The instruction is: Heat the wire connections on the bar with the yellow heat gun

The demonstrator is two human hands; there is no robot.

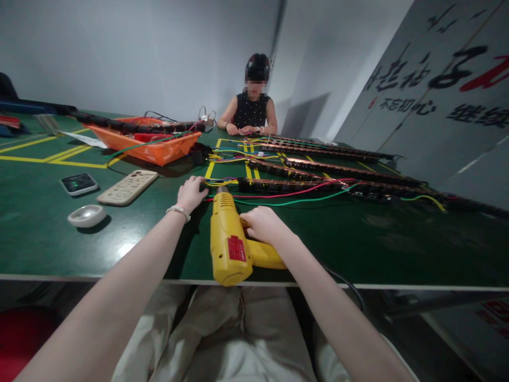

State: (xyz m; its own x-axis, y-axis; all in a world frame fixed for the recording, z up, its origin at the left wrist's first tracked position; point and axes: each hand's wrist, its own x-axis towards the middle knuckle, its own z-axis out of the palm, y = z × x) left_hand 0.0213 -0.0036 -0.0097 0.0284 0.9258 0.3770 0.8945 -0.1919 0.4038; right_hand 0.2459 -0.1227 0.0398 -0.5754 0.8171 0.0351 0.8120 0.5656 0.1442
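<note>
Right hand (pixel 264 225) is closing round the grip of the yellow heat gun (pixel 228 244), fingers (pixel 248 217) wrapped fully over the handle, no gap showing. The gun is lying at lower centre of the frame, its rear end at the near edge of the bench (pixel 358 244) and its body resting on the surface, which I judge is taking the weight off my wrist. Its nozzle is pointing up-frame, lining up with the near end of the wire bundle (pixel 278 184). Left hand (pixel 192 193) is sitting just left of the nozzle, fingers curled down onto the loose coloured wires (pixel 222 183) where they leave the dark sleeve, probably steadying that end. From behind the knuckles I cannot tell whether it is pinching a wire or only pressing on it. More sleeved bundles are lying in rows toward the centre right. At left of the frame a remote control (pixel 127 187), a phone (pixel 78 183) and a white dish (pixel 86 215) are sitting well apart from the wires. An orange basket (pixel 151 143) of parts is standing at upper left. A person (pixel 250 114) is sitting at the far side, both hands on other wires.
</note>
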